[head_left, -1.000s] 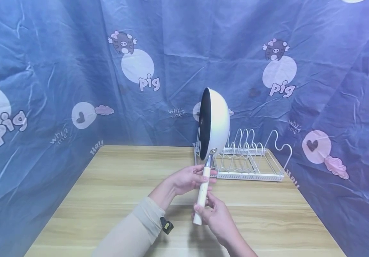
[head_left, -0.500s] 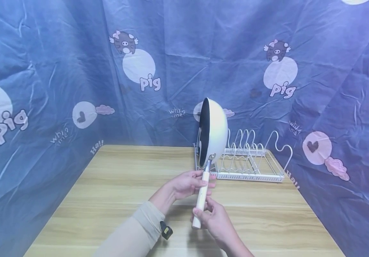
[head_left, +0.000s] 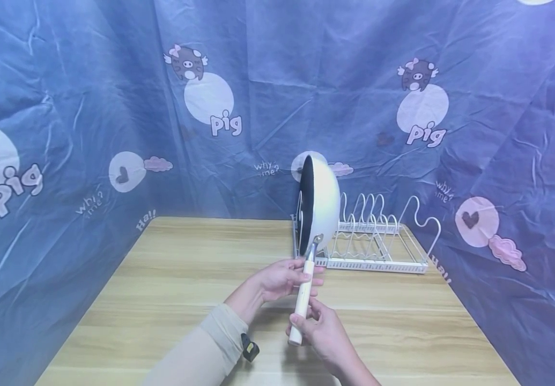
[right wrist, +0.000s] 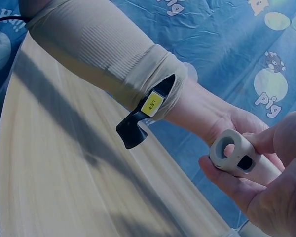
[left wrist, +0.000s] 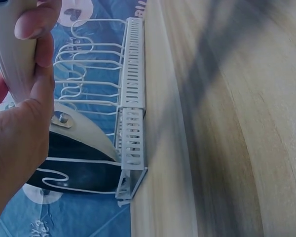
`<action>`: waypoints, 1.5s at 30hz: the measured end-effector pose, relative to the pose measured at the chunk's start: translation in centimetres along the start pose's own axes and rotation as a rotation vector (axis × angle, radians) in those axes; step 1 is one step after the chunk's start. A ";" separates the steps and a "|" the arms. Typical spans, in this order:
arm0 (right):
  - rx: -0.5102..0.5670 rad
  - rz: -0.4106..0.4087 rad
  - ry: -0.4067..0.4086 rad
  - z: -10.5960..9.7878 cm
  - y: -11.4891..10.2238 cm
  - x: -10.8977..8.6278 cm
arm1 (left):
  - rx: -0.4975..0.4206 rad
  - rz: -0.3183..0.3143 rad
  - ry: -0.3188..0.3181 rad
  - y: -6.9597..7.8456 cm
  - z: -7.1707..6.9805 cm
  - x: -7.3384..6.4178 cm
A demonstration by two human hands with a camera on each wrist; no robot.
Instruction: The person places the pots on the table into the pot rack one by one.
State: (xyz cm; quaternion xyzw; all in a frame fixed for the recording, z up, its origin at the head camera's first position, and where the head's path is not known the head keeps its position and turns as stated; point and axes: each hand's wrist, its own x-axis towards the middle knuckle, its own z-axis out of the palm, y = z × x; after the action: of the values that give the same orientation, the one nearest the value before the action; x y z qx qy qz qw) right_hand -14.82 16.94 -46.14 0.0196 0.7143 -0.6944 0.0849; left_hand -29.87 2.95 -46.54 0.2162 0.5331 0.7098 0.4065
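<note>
A frying pan (head_left: 326, 206), white outside and dark inside, stands on edge at the left end of a white wire pan rack (head_left: 376, 265), its dark inside facing left. Its pale handle (head_left: 302, 303) slants down toward me. My left hand (head_left: 277, 281) holds the handle near the metal neck, thumb across the front and fingers behind. Lower down, my right hand (head_left: 327, 332) pinches the handle's end. In the left wrist view, the dark inside of the pan (left wrist: 84, 148) shows behind a wire loop of the rack (left wrist: 133, 64). The handle's hollow end (right wrist: 232, 150) shows in the right wrist view.
The rack's other wire loops extend right on the wooden table (head_left: 185, 262). A blue printed cloth (head_left: 277, 64) hangs behind and at both sides. A black strap mount (head_left: 250, 347) sits on my left sleeve.
The pan has moved down and slightly left into the rack's left end. Both hands have followed it down a little, keeping their hold on the handle.
</note>
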 end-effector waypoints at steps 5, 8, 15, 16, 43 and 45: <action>0.007 0.001 -0.015 -0.1 0.2 0.2 | -0.003 -0.002 0.011 -0.1 0.0 0.0; 0.018 0.004 -0.023 -0.3 0.4 0.4 | -0.014 -0.007 0.008 -0.2 -0.1 0.1; 0.040 0.021 -0.059 -1.0 0.9 0.7 | -0.031 -0.007 0.011 -0.7 -0.4 0.5; 0.044 0.022 -0.072 -1.1 1.0 0.8 | -0.030 -0.007 0.011 -0.7 -0.4 0.6; -0.354 -0.008 -0.084 -3.0 3.2 3.4 | 0.147 -0.108 0.182 -1.9 -0.7 1.4; -0.407 -0.004 -0.069 -3.0 3.4 3.6 | 0.143 -0.109 0.201 -2.1 -0.6 1.5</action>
State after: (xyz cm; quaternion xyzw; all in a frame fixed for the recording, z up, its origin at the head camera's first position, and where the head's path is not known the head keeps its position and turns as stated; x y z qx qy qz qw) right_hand -18.17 19.71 -50.00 -0.0230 0.8366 -0.5362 0.1100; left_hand -30.42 4.04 -48.91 0.1431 0.6314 0.6650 0.3723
